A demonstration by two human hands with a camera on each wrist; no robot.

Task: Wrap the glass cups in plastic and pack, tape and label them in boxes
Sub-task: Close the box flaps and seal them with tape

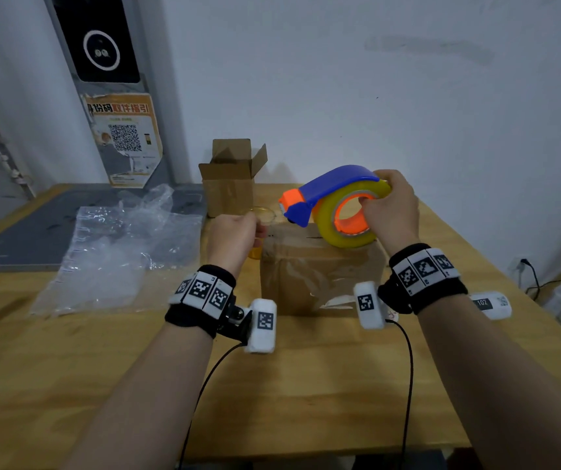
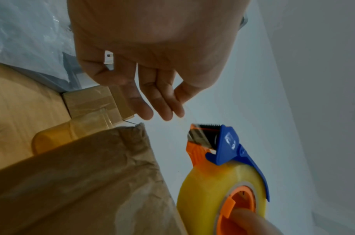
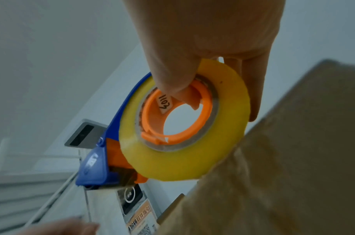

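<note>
My right hand (image 1: 386, 212) grips a blue and orange tape dispenser (image 1: 333, 201) with a yellowish clear roll, thumb hooked in the orange core (image 3: 172, 127). It hovers over the top of a closed brown box (image 1: 320, 269) that has clear tape on its front. My left hand (image 1: 238, 232) is at the cutter end, and its thumb and fingers (image 2: 164, 109) pinch a thin strip of clear tape running from the cutter (image 2: 204, 135). An amber glass cup (image 1: 261, 215) stands just behind my left hand, partly hidden, beside the box (image 2: 82, 182).
An open cardboard box (image 1: 231, 178) with raised flaps stands at the back by the wall. Crumpled clear plastic wrap (image 1: 116, 252) lies to the left, partly over a grey mat (image 1: 28, 239). The wooden table (image 1: 306, 385) runs towards me; a cable (image 1: 533, 279) hangs at the right edge.
</note>
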